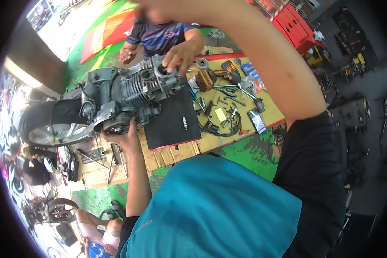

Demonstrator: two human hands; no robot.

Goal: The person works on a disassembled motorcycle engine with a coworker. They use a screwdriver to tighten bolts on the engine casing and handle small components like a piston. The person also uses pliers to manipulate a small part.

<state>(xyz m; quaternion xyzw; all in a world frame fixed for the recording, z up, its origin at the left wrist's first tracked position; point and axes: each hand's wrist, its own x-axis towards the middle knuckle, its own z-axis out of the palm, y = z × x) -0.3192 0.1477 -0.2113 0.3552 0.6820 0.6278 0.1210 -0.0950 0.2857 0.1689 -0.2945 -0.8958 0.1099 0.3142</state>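
Note:
A grey motorcycle engine (135,88) with a finned cylinder lies on the work table, its rear wheel (51,122) attached at the left. My left hand (127,138) grips the round housing on the engine's near side, thumb up along its edge; some fingers are hidden. My right arm is raised across the view, and my right hand (152,12) is blurred at the top edge, apart from the engine. Across the table, a co-worker's hand (178,56) touches the cylinder end, while their other hand (127,54) hovers beside the engine. A spark plug (185,123) rests on the black mat (167,129).
Right of the mat lie a yellow cordless impact driver (228,73), pliers, sockets, a cable and a phone (257,121) on cardboard. Several long tools (112,163) lie at the near left. A red tool cabinet (292,28) stands at the back right. Another person sits at the lower left.

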